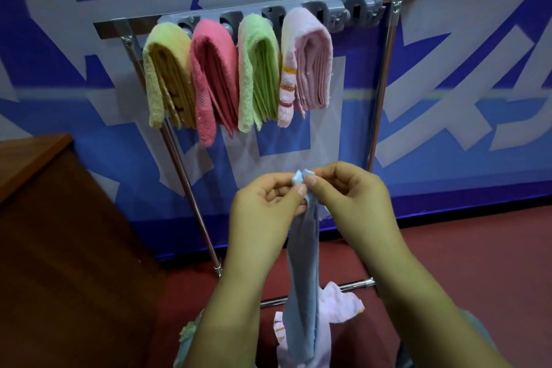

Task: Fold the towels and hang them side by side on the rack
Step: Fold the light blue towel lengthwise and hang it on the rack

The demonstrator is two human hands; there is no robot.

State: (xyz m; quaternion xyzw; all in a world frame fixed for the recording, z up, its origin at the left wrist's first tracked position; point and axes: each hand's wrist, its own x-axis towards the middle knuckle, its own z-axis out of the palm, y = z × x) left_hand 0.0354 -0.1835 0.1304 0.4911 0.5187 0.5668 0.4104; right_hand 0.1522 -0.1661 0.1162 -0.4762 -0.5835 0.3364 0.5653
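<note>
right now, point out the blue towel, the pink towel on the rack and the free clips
blue towel (301,284): head view, middle of the hanging length
pink towel (213,69): head view, its folded front face
free clips (343,13): head view, grey clip right of the towels

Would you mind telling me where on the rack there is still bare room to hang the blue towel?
The bar is bare right of the pale pink towel, up to the rack's right post. From the yellow towel through the red and green it is crowded. Both hands, left and right, pinch the blue towel.
</note>
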